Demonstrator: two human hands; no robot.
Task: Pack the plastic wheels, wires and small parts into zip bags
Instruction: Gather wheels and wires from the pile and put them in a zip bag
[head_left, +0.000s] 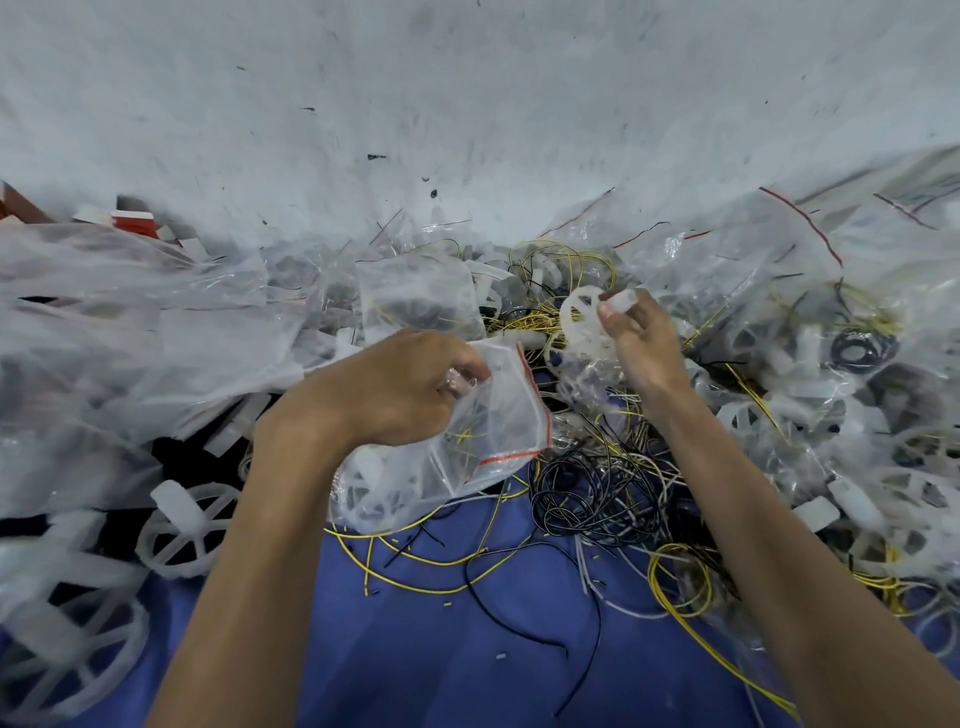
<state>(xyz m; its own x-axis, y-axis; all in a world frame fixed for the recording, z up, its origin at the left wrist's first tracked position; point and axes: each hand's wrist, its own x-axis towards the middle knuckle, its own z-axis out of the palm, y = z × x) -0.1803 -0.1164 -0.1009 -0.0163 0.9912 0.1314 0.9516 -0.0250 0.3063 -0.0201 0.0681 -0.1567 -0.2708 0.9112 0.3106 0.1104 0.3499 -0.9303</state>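
No readable text, label, brand, number or sign anywhere: not on bags, wheels or wires.

The scene is lit evenly and fairly brightly by soft, cool light from above; no lamp is seen. Shadows are faint and are found only under the forearms and among the tangled wires (597, 499). Small white glints are thrown off the clear zip bag (493, 415) held at centre and off the heaped bags (779, 270) at far right. Strong wide-angle distortion is seen: the far wall (467, 104) is bowed into a curve. The left edge is smeared by blur, so the white plastic wheels (176, 525) there are rendered soft. The centre is sharper, though slightly hazy.
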